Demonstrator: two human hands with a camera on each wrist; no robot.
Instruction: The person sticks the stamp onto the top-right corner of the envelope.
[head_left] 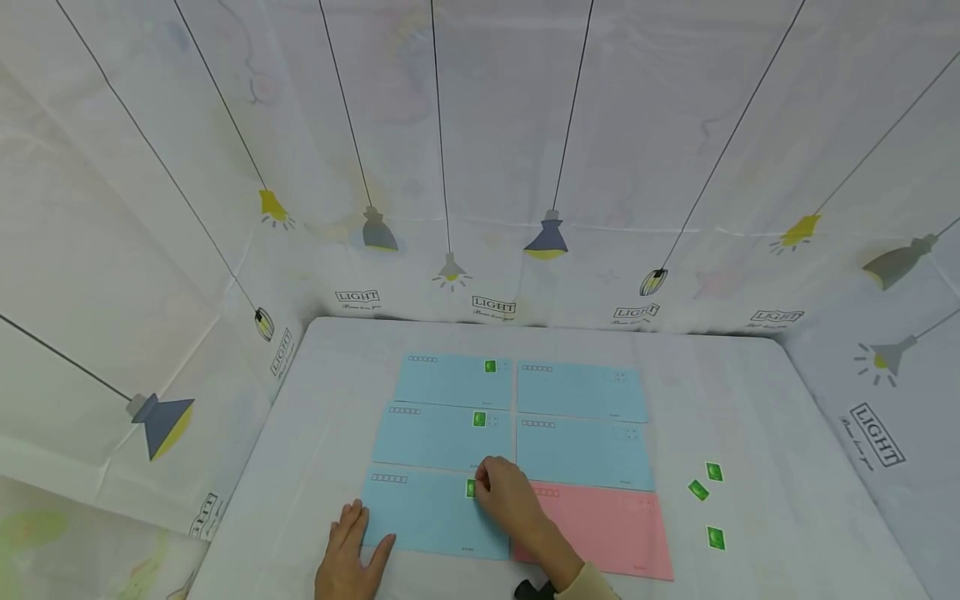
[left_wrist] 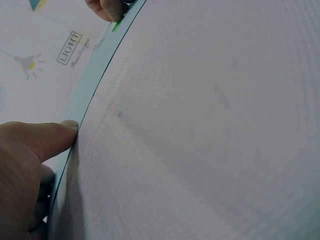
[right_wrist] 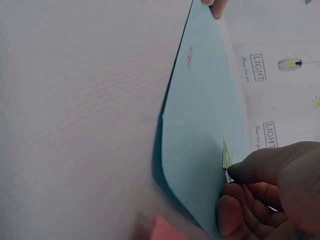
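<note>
At the front left lies a blue envelope (head_left: pixel 427 518) with a row of printed boxes. My left hand (head_left: pixel 349 554) rests on its left end, thumb stretched along the near edge, as the left wrist view also shows. Over the envelope's upper right corner, my right hand (head_left: pixel 508 498) pinches a small green stamp (head_left: pixel 470 488) between thumb and forefinger. In the right wrist view the stamp (right_wrist: pixel 227 154) stands tilted at the envelope's surface, its near end hidden by the fingertips. Whether its lower edge touches the paper I cannot tell.
Two blue envelopes behind bear green stamps (head_left: pixel 479 419) (head_left: pixel 491 366). At right lie two blue envelopes (head_left: pixel 577 450) without green stamps and a pink envelope (head_left: pixel 607 533), partly under my right forearm. Several loose green stamps (head_left: pixel 716 538) lie farther right on the white table (head_left: pixel 795 417).
</note>
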